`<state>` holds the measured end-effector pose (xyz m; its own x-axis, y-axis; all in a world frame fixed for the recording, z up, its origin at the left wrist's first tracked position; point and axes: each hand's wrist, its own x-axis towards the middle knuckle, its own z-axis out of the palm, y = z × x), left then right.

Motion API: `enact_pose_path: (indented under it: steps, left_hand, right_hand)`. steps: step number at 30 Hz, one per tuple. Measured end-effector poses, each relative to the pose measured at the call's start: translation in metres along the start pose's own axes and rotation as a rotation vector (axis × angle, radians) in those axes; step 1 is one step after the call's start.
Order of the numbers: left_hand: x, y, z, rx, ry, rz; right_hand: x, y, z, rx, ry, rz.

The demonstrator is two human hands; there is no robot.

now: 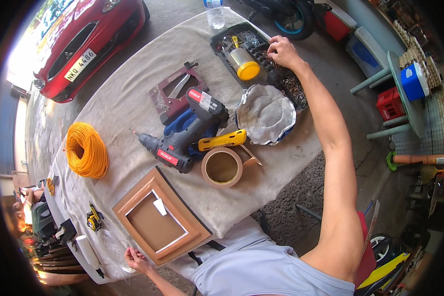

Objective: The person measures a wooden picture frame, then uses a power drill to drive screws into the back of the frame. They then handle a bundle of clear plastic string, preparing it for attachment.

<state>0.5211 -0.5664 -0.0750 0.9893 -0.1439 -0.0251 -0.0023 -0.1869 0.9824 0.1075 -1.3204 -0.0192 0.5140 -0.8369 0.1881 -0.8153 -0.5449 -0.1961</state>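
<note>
Your frame [177, 204] could fall off the table [133, 89].
It lies near the edge, where your left hand [137, 260] might bump it. Your right hand [283, 52] might scatter little metal bits [295, 88]. I can't tell if either grips anything.

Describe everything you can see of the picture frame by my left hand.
The picture frame is rectangular, brown and wood-like, with stepped moulding and a dark outer edge along its upper-right side. White lines part of the opening; a plain brown panel fills it. A small white piece lies across the opening's upper edge. The frame lies flat, turned askew, on the cloth. Whether the left hand touches its near corner is unclear.
</note>
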Motion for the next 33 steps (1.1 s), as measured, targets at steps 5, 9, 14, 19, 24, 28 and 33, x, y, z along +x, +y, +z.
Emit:
enact_pose_path:
  steps: [5,9,14,19,24,28,33]
  left_hand:
    - [0.001,-0.007,-0.005,-0.009,0.009,0.044]
    - [-0.001,-0.004,-0.002,-0.008,0.009,0.042]
    - [-0.001,-0.006,0.001,-0.015,0.019,0.054]
    - [-0.003,-0.005,0.005,0.020,0.028,0.044]
    - [-0.021,-0.003,-0.004,0.072,0.094,0.081]
    - [-0.012,0.014,0.025,0.053,0.092,0.063]
    - [-0.016,0.025,0.030,0.151,0.105,0.080]
  right_hand:
    - [-0.010,-0.008,0.005,0.017,0.083,-0.019]
    - [-0.012,-0.024,-0.005,0.022,0.045,0.029]
    - [-0.001,0.003,0.010,0.075,0.042,0.010]
    - [0.000,0.016,-0.003,0.272,0.309,-0.014]
    - [0.008,-0.030,-0.035,0.954,0.072,0.293]
    - [0.015,0.036,-0.005,1.694,0.078,0.504]
    - [0.030,0.066,0.015,0.527,-0.070,0.205]
